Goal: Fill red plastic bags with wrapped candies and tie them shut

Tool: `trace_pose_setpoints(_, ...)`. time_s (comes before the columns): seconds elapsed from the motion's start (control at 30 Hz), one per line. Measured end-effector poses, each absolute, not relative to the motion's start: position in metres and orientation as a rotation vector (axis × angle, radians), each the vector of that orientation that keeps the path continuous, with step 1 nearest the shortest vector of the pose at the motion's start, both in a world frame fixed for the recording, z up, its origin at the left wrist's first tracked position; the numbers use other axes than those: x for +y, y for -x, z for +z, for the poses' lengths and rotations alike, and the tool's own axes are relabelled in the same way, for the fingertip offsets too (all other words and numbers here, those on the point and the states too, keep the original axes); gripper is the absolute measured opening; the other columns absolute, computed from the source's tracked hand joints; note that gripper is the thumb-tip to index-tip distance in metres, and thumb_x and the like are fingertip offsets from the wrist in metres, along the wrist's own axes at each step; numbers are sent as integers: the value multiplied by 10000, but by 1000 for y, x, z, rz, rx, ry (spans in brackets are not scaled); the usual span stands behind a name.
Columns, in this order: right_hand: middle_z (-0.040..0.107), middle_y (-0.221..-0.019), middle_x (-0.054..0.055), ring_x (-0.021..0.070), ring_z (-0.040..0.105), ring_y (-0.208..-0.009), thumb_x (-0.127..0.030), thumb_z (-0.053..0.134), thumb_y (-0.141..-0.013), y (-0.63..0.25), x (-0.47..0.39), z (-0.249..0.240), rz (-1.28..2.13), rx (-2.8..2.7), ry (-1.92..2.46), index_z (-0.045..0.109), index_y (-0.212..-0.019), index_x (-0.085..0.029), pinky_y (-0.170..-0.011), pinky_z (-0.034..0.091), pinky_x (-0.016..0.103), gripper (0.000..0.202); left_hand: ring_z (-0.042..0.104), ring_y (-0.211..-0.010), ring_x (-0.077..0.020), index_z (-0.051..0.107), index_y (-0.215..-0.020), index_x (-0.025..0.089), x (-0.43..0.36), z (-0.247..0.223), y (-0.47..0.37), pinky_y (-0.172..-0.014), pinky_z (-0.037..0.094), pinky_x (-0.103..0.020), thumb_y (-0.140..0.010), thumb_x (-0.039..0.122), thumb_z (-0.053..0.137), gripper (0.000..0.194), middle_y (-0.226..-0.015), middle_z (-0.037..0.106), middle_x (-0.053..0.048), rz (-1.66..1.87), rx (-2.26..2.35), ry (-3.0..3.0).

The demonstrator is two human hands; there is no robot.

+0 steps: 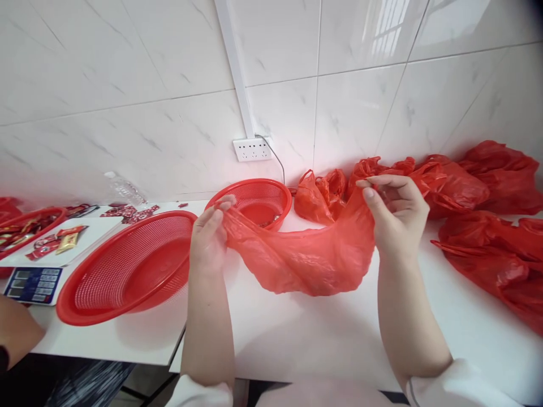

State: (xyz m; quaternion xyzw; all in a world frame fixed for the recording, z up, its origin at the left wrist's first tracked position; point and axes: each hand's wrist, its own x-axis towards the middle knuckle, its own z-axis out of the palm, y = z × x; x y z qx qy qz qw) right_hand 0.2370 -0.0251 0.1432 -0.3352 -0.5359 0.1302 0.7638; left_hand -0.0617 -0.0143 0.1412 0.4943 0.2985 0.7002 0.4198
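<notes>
Pinching a thin red plastic bag (305, 254) by its top edge, the left hand (207, 240) and right hand (396, 217) hold it stretched, sagging above the white worktop (305, 339) (two red baskets sit nearby). Pulling harder could tear the flimsy film.

Bag (305, 254) hangs between left hand (210, 237) and right hand (396, 217), above table (322, 339). Large basket (127, 268) left, small basket (254, 200) behind, bag pile (487, 226) right.
</notes>
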Motion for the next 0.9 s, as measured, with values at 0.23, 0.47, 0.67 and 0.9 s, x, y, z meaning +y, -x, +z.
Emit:
trace_pose_setpoints(0.23,560,-1318,91,278,466,-1316,-269,657,-854,-224,-19,134,291,-1407,681,532,-1218,-275,-1082,384,516,385,636,-642,-106,558,-1255,300,-18,151,33,-728,547,-277,-829,251,654,440,-722,618,38,1503,621,-1312)
trace_pose_setpoints(0.47,618,-1166,75,241,579,-1144,-177,564,-888,-201,-36,134,298,-1808,569,562,-1169,-269,-975,480,441,296,419,-525,-56,560,-1127,261,-27,145,0,-483,383,-184,-733,200,730,433,-695,467,62,934,769,-1555)
trace_pose_setpoints(0.67,631,-1118,73,210,600,-1041,-87,484,-888,-191,-37,132,126,-2015,539,573,-1175,-235,-990,450,454,336,424,-609,-100,538,-734,176,-31,139,-23,-542,374,-237,-911,287,491,214,-661,446,22,776,840,-1748)
trace_pose_setpoints(0.9,666,-1048,39,199,638,-975,-125,472,-895,-201,-23,127,514,-1970,771,556,-1224,-277,-858,534,367,371,331,-470,-52,574,-747,187,-20,135,-21,-414,284,-190,-890,460,555,309,-593,389,43,870,893,-1422)
